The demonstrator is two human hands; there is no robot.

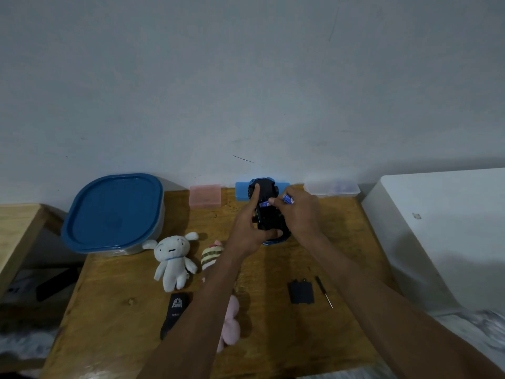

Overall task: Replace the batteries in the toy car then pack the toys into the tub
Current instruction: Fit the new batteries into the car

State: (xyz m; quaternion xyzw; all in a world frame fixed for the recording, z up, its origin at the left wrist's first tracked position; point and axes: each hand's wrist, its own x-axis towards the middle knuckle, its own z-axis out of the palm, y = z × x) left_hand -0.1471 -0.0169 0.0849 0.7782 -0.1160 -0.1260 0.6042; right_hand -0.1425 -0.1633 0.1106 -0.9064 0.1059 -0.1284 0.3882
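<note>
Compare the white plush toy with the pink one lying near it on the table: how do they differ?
The white plush toy lies in full view, its face, ears and limbs all showing; the pink plush toy is mostly hidden behind the person's left forearm. The white one sits farther back, close to the lidded tub; the pink one lies nearer the front edge. Both rest untouched on the wooden table.
</note>
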